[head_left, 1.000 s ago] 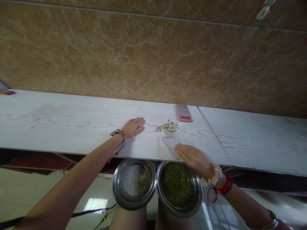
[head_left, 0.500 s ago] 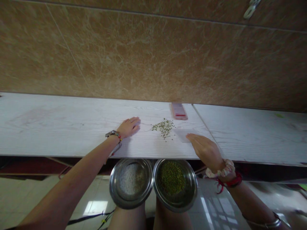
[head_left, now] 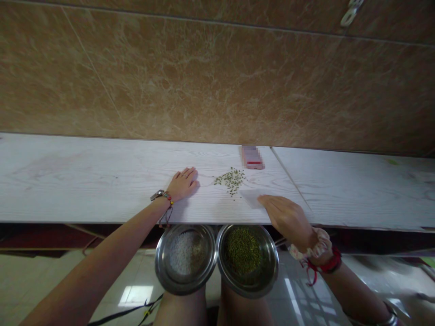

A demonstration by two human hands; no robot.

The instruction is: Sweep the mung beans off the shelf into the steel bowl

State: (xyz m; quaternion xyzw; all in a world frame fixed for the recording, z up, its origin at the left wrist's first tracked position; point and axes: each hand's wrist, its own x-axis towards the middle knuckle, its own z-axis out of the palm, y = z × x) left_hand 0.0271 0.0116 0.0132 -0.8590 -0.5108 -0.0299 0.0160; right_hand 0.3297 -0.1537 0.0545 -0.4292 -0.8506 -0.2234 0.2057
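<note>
Flat on the white wood-grain shelf, my left hand rests with its fingers spread, left of a scatter of mung beans. My right hand pinches a thin, see-through plastic sheet, whose free edge points at the beans from the lower right. Below the shelf edge, a steel bowl of white rice sits on my left leg. A second steel bowl, holding green mung beans, sits beside it on my right leg.
Behind the loose beans lies a pinkish pack, partly blurred, near the brown marbled wall. The white shelf has a seam right of the pack. A pale object hangs on the wall at upper right.
My right hand has moved slightly left and toward me, bringing the plastic sheet along. My left hand's fingers are a little more spread. The scattered beans look about the same.
</note>
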